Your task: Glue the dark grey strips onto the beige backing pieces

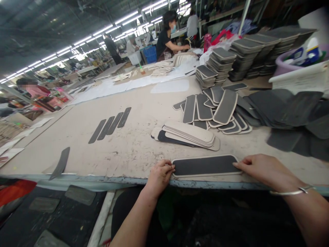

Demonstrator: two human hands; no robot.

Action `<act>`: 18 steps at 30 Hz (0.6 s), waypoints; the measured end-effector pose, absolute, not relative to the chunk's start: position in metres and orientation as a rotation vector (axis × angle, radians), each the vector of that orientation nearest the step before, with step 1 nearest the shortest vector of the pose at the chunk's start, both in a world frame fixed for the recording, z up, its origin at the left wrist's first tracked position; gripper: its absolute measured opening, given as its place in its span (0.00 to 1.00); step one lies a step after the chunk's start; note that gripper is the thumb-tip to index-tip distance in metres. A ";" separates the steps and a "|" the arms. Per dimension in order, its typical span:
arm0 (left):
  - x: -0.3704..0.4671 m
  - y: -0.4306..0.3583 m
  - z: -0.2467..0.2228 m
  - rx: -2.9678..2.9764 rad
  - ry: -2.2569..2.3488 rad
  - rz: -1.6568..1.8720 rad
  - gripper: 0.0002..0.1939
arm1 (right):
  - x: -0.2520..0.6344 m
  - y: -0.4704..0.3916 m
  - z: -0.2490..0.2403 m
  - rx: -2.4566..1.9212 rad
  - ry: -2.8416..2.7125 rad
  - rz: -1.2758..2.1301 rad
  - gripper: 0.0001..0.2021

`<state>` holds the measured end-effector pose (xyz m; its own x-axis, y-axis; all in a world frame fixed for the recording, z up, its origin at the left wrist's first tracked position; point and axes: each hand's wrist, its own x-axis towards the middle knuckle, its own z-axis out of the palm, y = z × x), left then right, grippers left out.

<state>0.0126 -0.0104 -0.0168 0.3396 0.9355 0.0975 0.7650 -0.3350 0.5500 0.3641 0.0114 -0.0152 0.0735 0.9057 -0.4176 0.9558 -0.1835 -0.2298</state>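
Note:
A long dark panel with a pale border [205, 165] lies flat near the table's front edge. Its left end is pinched by my left hand [160, 173], fingers curled together. At the other end, my right hand [259, 168] has thumb and forefinger closed on the panel's corner. Just behind it is a fanned stack of beige strips [190, 133] with a dark strip among them. Farther back on the right, bordered dark panels [225, 107] lie in a loose heap.
Plain dark pieces [272, 106] spread at right, below tall stacks [244, 51] and a purple basin [288, 65]. Several dark strips [114, 123] and one curved strip [61, 163] lie left on the table [84, 157]. A masked person [164, 41] works across the table.

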 end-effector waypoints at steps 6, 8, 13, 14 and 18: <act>0.012 -0.009 -0.019 2.224 1.499 0.547 0.11 | 0.359 0.010 -0.005 2.249 1.925 -0.653 0.21; 0.012 -0.008 -0.022 2.243 1.484 0.556 0.11 | 0.362 0.010 0.000 2.274 1.895 -0.657 0.22; 0.011 -0.005 -0.027 2.288 1.494 0.543 0.11 | 0.381 0.005 0.007 2.426 1.875 -0.633 0.18; 0.011 -0.005 -0.026 2.294 1.502 0.531 0.11 | 0.380 0.003 0.009 2.498 1.892 -0.554 0.18; 0.012 -0.007 -0.023 2.298 1.512 0.496 0.12 | 0.337 -0.014 0.014 2.560 2.488 -0.181 0.19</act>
